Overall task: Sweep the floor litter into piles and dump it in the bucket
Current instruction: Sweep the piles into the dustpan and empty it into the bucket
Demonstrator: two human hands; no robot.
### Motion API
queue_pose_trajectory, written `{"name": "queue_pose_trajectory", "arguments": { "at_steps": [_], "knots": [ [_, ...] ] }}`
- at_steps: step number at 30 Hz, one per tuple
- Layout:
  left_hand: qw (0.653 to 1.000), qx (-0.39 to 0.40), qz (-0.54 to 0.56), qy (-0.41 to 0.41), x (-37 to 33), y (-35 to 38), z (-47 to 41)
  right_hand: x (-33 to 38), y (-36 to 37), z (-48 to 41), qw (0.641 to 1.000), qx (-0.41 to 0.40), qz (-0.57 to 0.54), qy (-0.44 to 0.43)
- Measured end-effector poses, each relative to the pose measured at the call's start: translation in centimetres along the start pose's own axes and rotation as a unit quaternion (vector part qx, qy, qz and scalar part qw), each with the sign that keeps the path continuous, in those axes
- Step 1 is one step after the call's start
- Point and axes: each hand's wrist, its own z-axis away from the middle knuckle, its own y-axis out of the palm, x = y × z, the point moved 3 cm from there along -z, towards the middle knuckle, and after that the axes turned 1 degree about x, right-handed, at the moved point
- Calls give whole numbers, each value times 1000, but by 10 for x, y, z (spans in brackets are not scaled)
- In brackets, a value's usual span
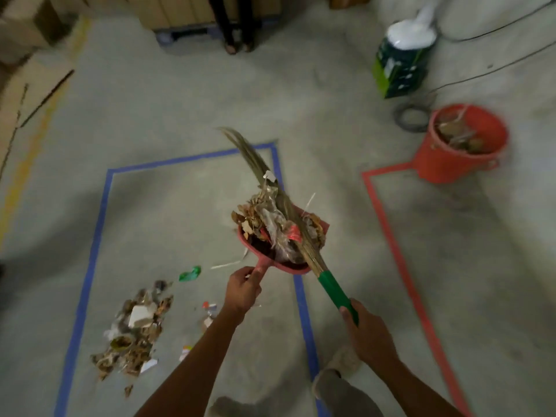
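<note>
Left hand [242, 288] grips the heaped dustpan [279, 251] handle; right hand [368, 329] grips the broom [334, 288], bristles pinning the load. Bucket [464, 144] stands well apart, right. Risk: tilting spills litter en route.

Red dustpan [263, 263] heaped with litter [270, 218], broom [331, 287] laid across it; 1 pile [135, 329] lower left; red bucket [442, 167] part-filled.

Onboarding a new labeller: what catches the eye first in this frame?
The red dustpan at centre, heaped with dry leaves and scraps, held by the left hand while the right hand holds a green-handled broom across the load. Upper right stands the red bucket, already holding litter. Lower left, a litter pile lies inside the blue tape outline.
</note>
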Motion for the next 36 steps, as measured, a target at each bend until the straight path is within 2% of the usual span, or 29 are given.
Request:
{"name": "queue_pose_trajectory", "arguments": {
  "at_steps": [7, 9, 12, 17, 22, 27, 36],
  "knots": [
    [993, 97, -73, 3, -116, 149, -14, -76, -136, -20, 992, -102, -19, 68],
    [992, 107, -59, -31, -140, 185, -21, -87, -172, -27, 989, -119, -22, 84],
    [988, 132, -61, -60, -175, 234, -33, -102, -214, -42, 985, -146, -32, 88],
    [979, 182, -83, -41, -232, 302, -60, -123, -268, -84, 978, -176, -45, 105],
    [976, 192, -96, -42, -277, 365, -120, -140, -321, -159, 975, -183, -51, 113],
    [973, 204, -101, -33, -335, 421, -182, -149, -376, -233, 979, -154, -37, 132],
    [968, 226, -105, 22, -458, 509, -255, -171, -459, -322, 973, -147, -68, 164]
  ]
}}
